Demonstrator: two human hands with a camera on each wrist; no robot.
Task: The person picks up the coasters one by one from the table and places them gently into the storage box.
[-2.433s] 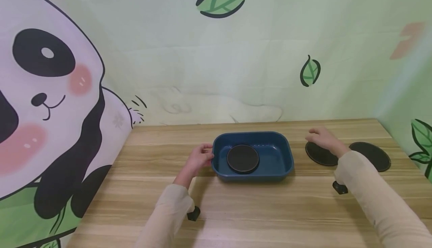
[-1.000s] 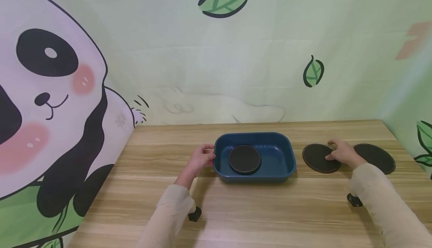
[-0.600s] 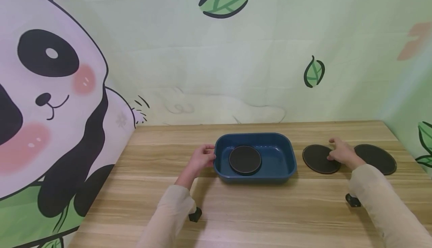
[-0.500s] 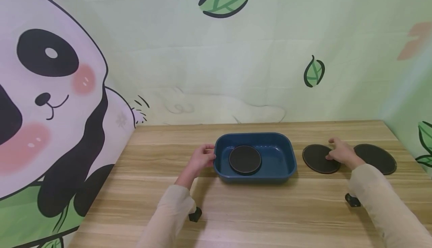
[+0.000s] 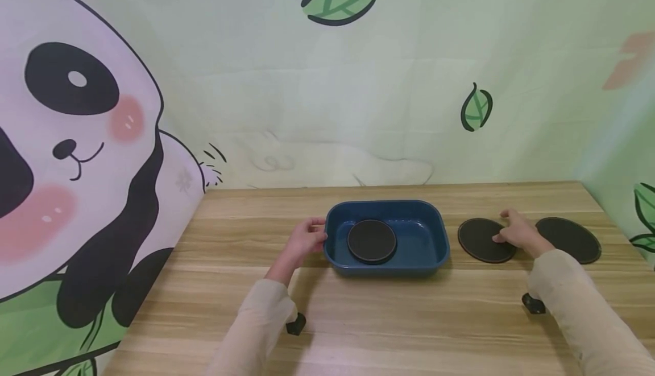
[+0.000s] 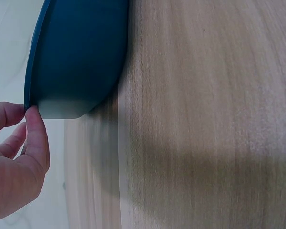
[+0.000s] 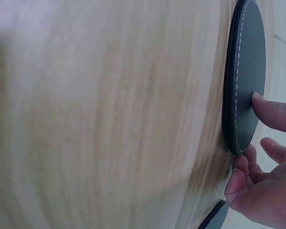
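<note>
My left hand [image 5: 305,240] pinches the left rim of a blue rectangular dish [image 5: 422,268] between thumb and finger; the left wrist view shows these tips on the rim of the dish [image 6: 81,52]. Inside the dish, toward its left, lies a black round coaster [image 5: 372,242]. To the right of the dish my right hand [image 5: 521,232] grips the right edge of another black coaster [image 5: 481,240]. In the right wrist view the thumb [image 7: 276,114] presses on the top of this white-stitched coaster [image 7: 250,62], with the other fingers curled at its edge. Its side looks layered.
A further black coaster [image 5: 570,240] lies on the wooden table [image 5: 399,325] right of my right hand, partly hidden by the wrist. A printed cloth with a panda [image 5: 92,137] and leaves stands behind the table and at its sides.
My right hand has moved right and down from above the middle coaster to its right edge, thumb on top. In the last second it has barely moved. The left hand has kept the dish's rim.
</note>
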